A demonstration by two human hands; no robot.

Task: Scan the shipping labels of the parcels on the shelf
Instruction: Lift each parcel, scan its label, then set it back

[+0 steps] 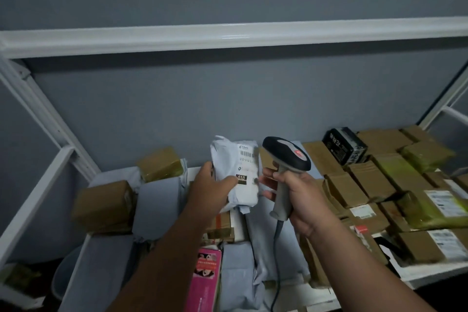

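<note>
Now scanning a grey mailer bag.
My left hand (212, 185) grips the bag (236, 174) above the shelf (430, 273); right hand (301, 197) grips the scanner (287, 157). Next: aim at its label (247, 162).

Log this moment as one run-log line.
left hand holds white mailer, label up | right hand grips scanner beside label | shelf parcels waiting
</note>
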